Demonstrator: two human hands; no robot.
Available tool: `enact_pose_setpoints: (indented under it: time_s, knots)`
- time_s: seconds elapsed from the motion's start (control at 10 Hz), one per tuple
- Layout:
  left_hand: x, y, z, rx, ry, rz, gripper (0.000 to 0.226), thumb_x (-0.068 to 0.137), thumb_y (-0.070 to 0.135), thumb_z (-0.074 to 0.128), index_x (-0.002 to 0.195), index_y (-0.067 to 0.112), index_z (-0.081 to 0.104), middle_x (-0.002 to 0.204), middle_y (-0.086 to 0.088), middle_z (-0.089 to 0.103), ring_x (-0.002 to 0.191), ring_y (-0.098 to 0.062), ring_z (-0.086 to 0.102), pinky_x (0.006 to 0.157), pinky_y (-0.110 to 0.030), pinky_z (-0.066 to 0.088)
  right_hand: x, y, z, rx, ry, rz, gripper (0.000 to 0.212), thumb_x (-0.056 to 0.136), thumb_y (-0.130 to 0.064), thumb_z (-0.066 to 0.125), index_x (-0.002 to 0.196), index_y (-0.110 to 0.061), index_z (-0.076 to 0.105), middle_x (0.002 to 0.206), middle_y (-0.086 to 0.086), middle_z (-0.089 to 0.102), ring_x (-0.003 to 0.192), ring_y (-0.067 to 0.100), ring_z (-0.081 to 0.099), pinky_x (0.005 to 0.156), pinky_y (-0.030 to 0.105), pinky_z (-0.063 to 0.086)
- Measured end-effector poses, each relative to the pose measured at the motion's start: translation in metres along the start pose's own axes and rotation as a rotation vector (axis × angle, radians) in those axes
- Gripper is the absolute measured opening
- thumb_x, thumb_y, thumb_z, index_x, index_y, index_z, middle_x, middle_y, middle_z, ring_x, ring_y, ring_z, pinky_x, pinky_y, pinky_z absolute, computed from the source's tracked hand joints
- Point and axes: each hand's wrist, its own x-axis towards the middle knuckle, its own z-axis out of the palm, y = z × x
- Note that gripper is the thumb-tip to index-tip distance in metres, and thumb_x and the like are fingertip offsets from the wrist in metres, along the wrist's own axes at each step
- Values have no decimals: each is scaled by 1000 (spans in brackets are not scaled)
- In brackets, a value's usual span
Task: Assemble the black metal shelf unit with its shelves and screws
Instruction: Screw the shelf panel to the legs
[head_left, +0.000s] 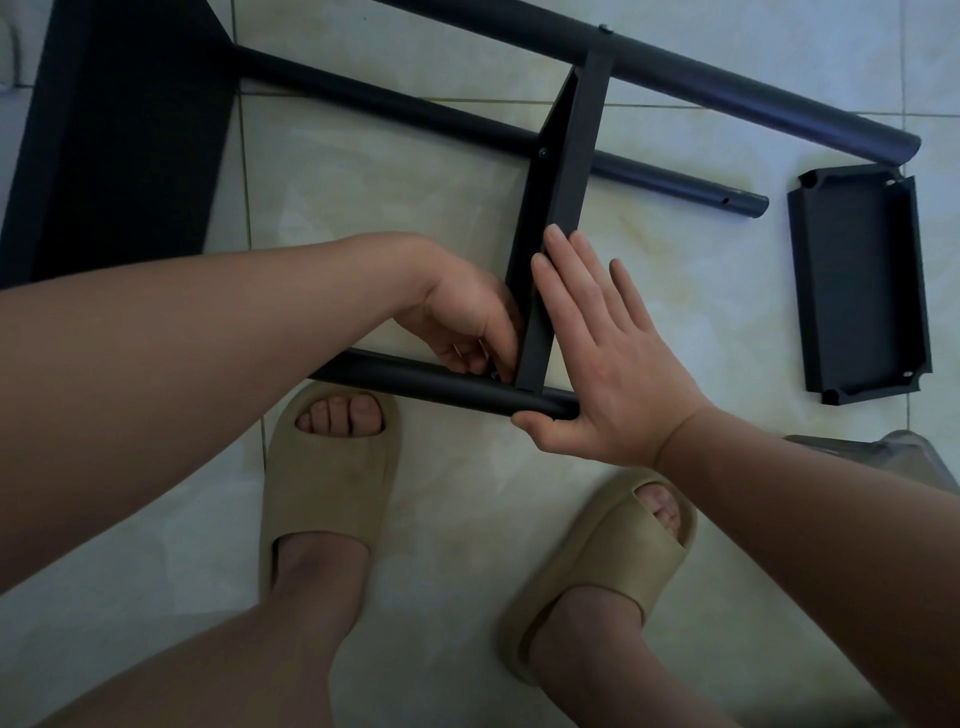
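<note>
The matte black shelf (563, 171) stands on edge on the tiled floor (363, 182), set between round black tubes (415, 379). My right grip (602, 364) presses flat and open against its side. My left grip (467, 322) curls at the joint, and I cannot tell what it holds.

The only camera rides on the person's head and looks almost straight down at the tiled floor (415, 218), close above both forearms (208, 322); the sandals (332, 478) sit near the bottom edge of its wide view.
</note>
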Motion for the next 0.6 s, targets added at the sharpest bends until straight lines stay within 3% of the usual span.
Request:
enact_pose_setpoints:
  time_s: [0.2, 0.4, 0.6]
  knots:
    - [-1, 2, -1, -17, -15, 23, 17, 89, -2, 63, 83, 12, 69, 73, -1, 64, 68, -13, 54, 69, -24, 46, 0, 0, 0, 4, -4, -1, 112, 81, -70, 49, 160, 0, 13, 169, 18, 3, 157, 31, -2, 125, 58, 12]
    - [-3, 2, -3, -14, 32, -16, 13, 91, 5, 63, 88, 16, 71, 75, 4, 66, 67, -11, 50, 71, -25, 45, 0, 0, 0, -5, -4, -3, 112, 82, -71, 48, 160, 0, 13, 169, 18, 2, 157, 31, -3, 125, 58, 12]
    - [-3, 3, 2, -1, 24, 11, 15, 90, 2, 64, 81, 13, 69, 67, 2, 64, 64, -12, 52, 67, -24, 45, 0, 0, 0, -8, -2, -5, 112, 82, -71, 48, 160, 1, 14, 169, 18, 3, 157, 32, -1, 124, 59, 13]
